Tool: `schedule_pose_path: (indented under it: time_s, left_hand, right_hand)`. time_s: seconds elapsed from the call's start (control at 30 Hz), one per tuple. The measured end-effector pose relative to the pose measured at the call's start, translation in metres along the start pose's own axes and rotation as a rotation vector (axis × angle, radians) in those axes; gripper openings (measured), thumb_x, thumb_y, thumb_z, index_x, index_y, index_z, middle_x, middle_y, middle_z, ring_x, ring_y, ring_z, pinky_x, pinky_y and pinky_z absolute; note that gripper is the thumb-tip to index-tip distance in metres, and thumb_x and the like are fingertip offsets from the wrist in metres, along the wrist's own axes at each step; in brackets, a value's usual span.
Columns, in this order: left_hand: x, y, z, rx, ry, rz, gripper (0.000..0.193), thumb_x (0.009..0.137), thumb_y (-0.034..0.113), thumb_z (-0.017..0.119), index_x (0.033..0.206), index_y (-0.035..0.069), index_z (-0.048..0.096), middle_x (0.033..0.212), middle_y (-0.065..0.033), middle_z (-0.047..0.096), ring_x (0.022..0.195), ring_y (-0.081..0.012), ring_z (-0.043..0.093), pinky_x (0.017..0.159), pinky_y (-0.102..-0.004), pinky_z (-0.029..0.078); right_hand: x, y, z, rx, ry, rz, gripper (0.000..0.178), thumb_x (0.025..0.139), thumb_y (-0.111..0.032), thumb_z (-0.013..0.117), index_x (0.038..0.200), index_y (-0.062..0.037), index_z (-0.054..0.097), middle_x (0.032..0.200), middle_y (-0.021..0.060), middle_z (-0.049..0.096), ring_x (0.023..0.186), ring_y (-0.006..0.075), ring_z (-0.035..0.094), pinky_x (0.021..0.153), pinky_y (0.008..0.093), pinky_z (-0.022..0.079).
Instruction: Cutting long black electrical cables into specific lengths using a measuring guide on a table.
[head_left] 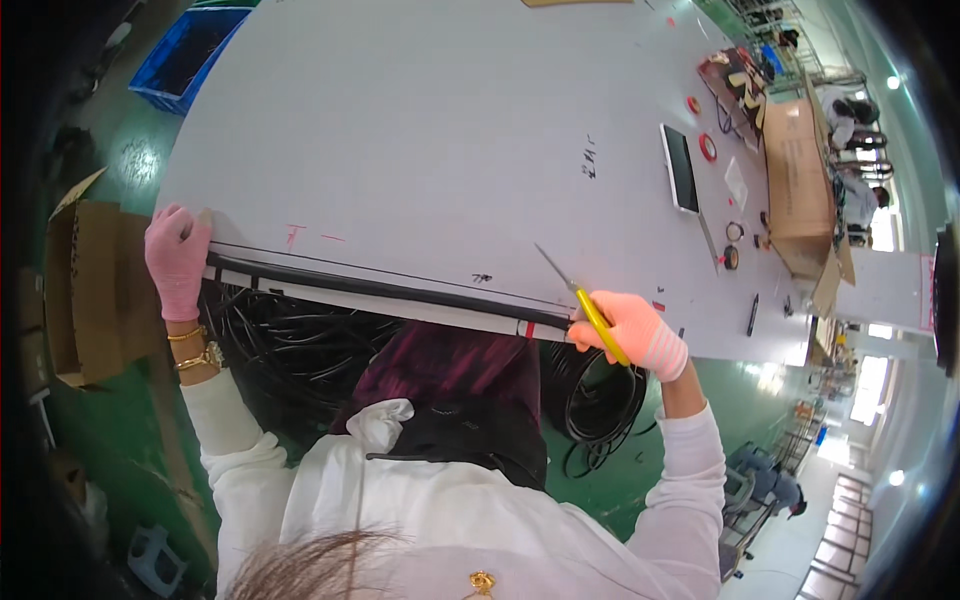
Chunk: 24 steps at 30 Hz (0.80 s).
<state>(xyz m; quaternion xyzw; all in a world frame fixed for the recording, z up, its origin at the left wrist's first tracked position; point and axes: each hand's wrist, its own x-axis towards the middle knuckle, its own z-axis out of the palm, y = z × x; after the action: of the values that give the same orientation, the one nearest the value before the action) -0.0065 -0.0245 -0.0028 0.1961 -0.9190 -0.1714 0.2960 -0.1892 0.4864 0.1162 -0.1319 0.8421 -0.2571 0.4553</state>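
Note:
A long black tube (390, 289) lies along the near edge of the white table (420, 130), beside a drawn black line. At the tube's left end, my left hand (178, 255), in a pink glove, is closed with its fingertips at that end. My right hand (628, 328), in a pink glove with pale cuff stripes, grips yellow-handled scissors (597, 322), their thin blades pointing away over the tabletop. The right fingertips also meet the tube's right end. How firmly they hold the tube is hidden.
Bundles of black tubing (290, 335) hang below the table edge, with a coil (595, 405) at right. A tablet (679, 168), tape rolls (708, 147) and an open cardboard box (797, 175) occupy the table's right side. Left are a blue crate (185, 60) and another box (100, 290).

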Motion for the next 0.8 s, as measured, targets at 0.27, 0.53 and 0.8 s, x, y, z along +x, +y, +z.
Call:
schedule_pose_path:
  time_s: [0.27,0.53,0.8]
  left_hand:
    - [-0.002,-0.005,-0.001,-0.028,-0.04,-0.043,0.039,0.086,0.003,0.069,0.069,-0.002,0.035,0.066,-0.0114,0.032,0.064,-0.0244,0.035,0.062,-0.0393,0.036]
    - [-0.002,-0.008,0.001,-0.034,-0.054,-0.062,0.041,0.087,0.005,0.07,0.07,-0.002,0.033,0.067,-0.0107,0.031,0.065,-0.0241,0.035,0.065,-0.0382,0.036]
    - [-0.003,-0.009,0.0,-0.045,-0.064,-0.081,0.042,0.088,0.005,0.07,0.07,-0.002,0.032,0.067,-0.0099,0.031,0.066,-0.0234,0.034,0.064,-0.0372,0.036]
  right_hand:
    - [0.006,0.023,-0.004,-0.445,0.134,-0.028,0.047,0.089,-0.05,0.073,0.088,-0.0038,0.063,0.078,0.0166,0.068,0.074,0.0364,0.067,0.067,0.0429,0.051]
    - [0.012,0.021,-0.005,-0.517,0.108,0.016,0.056,0.089,-0.06,0.068,0.085,-0.0043,0.065,0.079,0.0176,0.068,0.078,0.0398,0.067,0.068,0.045,0.051]
    - [0.014,0.019,0.001,-0.657,0.174,0.011,0.055,0.091,-0.06,0.064,0.087,-0.0056,0.067,0.076,0.0173,0.069,0.076,0.0388,0.069,0.067,0.0451,0.053]
